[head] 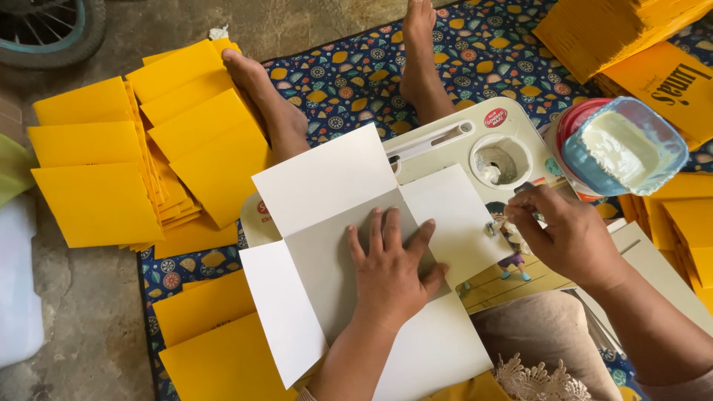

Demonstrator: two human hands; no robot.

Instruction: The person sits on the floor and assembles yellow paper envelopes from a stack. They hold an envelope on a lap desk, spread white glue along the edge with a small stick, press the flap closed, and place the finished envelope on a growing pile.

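Flat under the left hand (390, 271) lies a white card sheet (349, 252) with its flaps spread out. That hand is open, palm down, fingers wide, pressing the middle panel onto a cream tray (445, 145). The sheet looks thin, light and a bit stiff, so it should bend at the folds and could crease or slide; pressing the middle or pinching a flap edge looks best. Past the fingertips lie yellow envelopes (178, 141). Right of the sheet, the right hand (568, 234) is pinched shut on something small I cannot make out. Beyond its knuckles, a round tray well (499, 161) has white paste in it. Farther right, a blue tub (624, 152) holds more.
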